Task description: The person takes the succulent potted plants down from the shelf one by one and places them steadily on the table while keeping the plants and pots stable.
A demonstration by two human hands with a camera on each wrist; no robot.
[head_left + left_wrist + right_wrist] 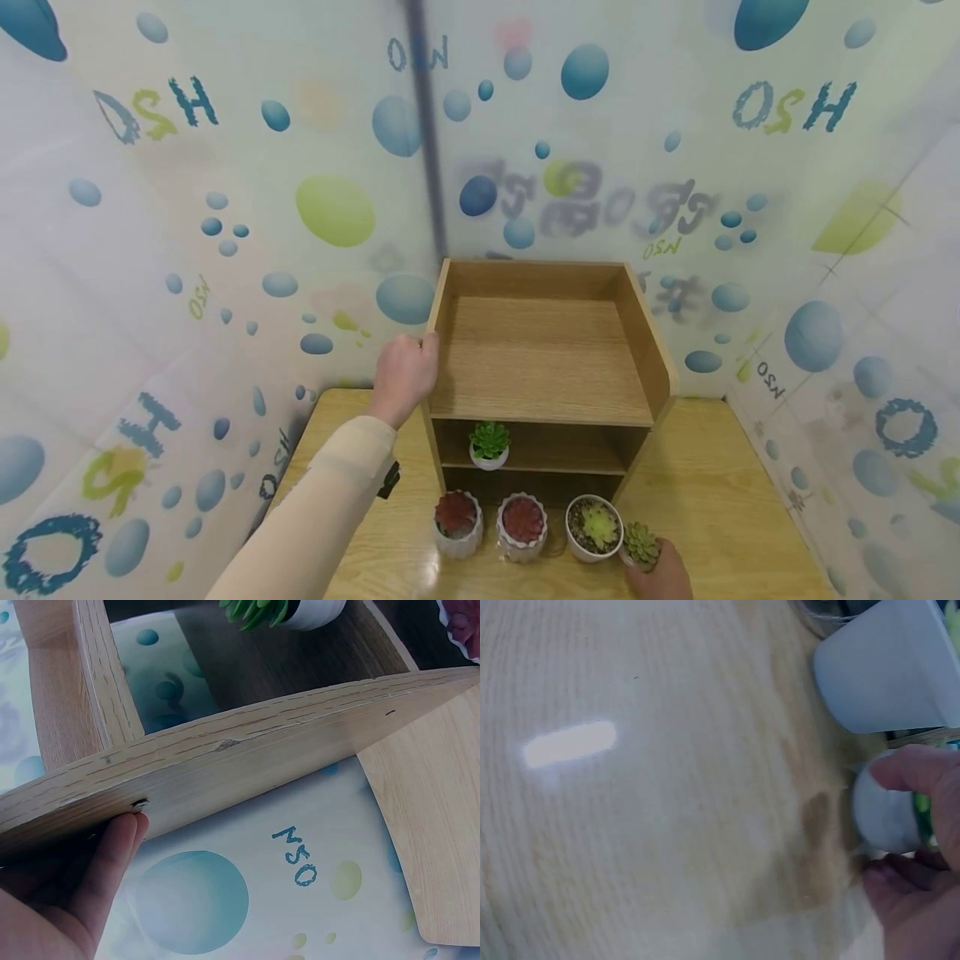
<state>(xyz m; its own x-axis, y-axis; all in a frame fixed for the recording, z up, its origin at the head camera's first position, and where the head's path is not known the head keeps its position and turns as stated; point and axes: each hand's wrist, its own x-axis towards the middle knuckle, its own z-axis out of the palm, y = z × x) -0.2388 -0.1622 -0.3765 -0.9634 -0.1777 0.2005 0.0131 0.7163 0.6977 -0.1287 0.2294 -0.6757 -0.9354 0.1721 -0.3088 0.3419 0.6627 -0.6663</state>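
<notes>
In the head view, my left hand point(405, 375) grips the left side panel of a small wooden shelf point(540, 358). The left wrist view has fingers point(120, 847) on the outer face of that panel; the thumb is hidden there. At the lower right, my right hand point(663, 575) holds a small potted succulent point(642, 543) with green leaves. Its white pot point(885, 806) sits between thumb and fingers, close to the table. Beside it stands a larger white pot with a yellow-green succulent point(598, 525).
Two pots with red succulents, a left one point(456, 517) and a middle one point(522, 525), stand before the shelf. A bright green potted plant point(489, 443) sits on the shelf's middle level. Behind the wooden table point(742, 500), patterned sheets point(337, 125) hang on several sides.
</notes>
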